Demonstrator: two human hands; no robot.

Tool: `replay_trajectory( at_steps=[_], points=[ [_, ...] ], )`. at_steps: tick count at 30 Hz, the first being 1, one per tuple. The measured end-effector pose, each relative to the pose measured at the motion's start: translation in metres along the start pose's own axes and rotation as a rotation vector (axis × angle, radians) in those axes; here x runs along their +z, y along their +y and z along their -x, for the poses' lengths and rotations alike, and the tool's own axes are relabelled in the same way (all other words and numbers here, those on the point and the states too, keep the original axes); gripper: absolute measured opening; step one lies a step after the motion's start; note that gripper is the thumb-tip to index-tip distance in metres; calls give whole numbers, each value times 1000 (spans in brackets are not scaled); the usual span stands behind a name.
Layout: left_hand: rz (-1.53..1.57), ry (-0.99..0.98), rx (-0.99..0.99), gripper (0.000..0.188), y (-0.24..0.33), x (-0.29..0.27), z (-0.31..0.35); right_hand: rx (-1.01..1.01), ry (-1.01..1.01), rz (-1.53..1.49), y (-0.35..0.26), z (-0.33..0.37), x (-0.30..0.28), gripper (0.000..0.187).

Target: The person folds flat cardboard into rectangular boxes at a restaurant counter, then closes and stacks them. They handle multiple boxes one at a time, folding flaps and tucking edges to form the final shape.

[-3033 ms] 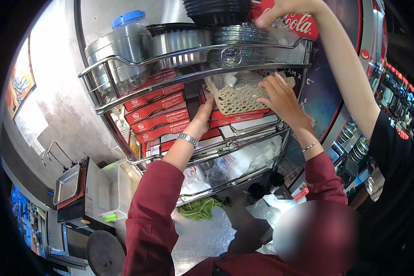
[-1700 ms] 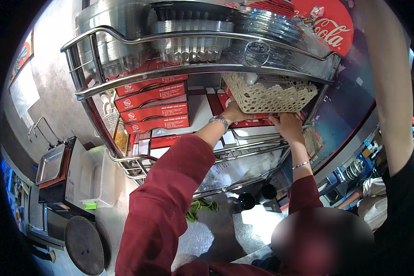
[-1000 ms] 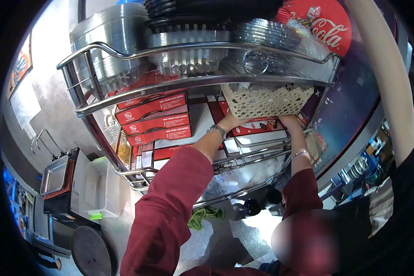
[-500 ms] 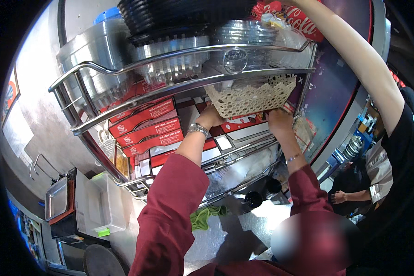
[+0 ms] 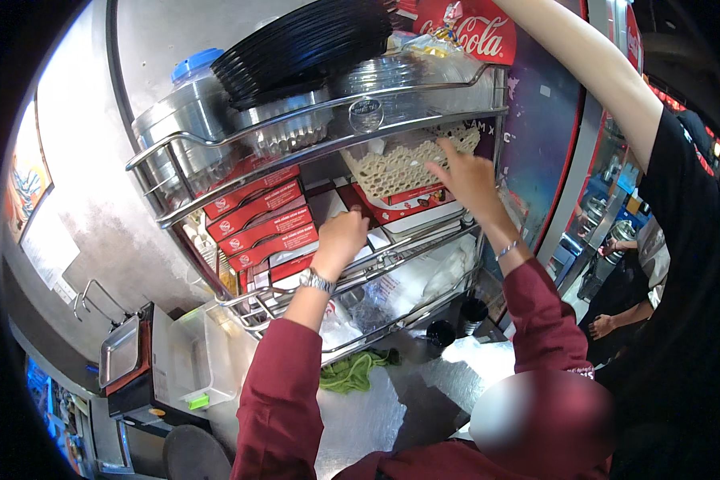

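Note:
On the rack's middle shelf sits a cream perforated basket [image 5: 412, 172], tilted, with clear plastic inside it. Over its right end is my right hand [image 5: 470, 182], empty, thumb and forefinger spread apart near the rim. My left hand [image 5: 340, 242] hovers in front of the shelf, left of the basket and apart from it. Its fingers are curled in, with nothing visible in them. Beneath the basket lies a red and white printed box [image 5: 400, 206]. Red flat cartons [image 5: 268, 216] are stacked left of my left hand.
Black trays [image 5: 304, 48] and clear plastic containers [image 5: 188, 116] fill the top of the metal rack [image 5: 240, 120]. Another person's bare arm [image 5: 592, 64] crosses at upper right. A green cloth [image 5: 360, 372] and black cups [image 5: 440, 332] lie below; a clear bin [image 5: 204, 352] stands left.
Both hands have let go of the basket, which now rests on the shelf. My left hand has drawn back left and down; my right has risen over the basket's right end.

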State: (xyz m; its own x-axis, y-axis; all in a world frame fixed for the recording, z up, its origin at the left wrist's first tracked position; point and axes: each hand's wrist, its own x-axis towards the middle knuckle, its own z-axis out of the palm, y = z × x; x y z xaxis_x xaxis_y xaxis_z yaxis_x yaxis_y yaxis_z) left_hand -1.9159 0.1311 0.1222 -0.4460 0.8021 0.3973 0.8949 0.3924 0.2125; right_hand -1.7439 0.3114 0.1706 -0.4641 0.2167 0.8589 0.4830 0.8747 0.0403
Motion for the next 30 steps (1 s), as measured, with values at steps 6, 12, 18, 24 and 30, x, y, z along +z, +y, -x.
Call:
replay_trajectory(
  at_steps=[6, 12, 18, 24, 30],
  points=[
    [77, 192, 400, 38, 33, -23, 115, 61, -111, 196, 39, -17, -1, 49],
    [344, 88, 407, 37, 40, -6, 249, 179, -96, 178, 23, -4, -5, 48],
    [574, -220, 231, 27, 22, 52, 386, 288, 178, -310, -26, 68, -23, 35],
    [569, -105, -265, 24, 15, 45, 489, 262, -28, -856, -188, 283, -37, 7],
    [416, 96, -194, 29, 24, 41, 495, -290, -569, -1268, -285, 381, -59, 11]
  ],
)
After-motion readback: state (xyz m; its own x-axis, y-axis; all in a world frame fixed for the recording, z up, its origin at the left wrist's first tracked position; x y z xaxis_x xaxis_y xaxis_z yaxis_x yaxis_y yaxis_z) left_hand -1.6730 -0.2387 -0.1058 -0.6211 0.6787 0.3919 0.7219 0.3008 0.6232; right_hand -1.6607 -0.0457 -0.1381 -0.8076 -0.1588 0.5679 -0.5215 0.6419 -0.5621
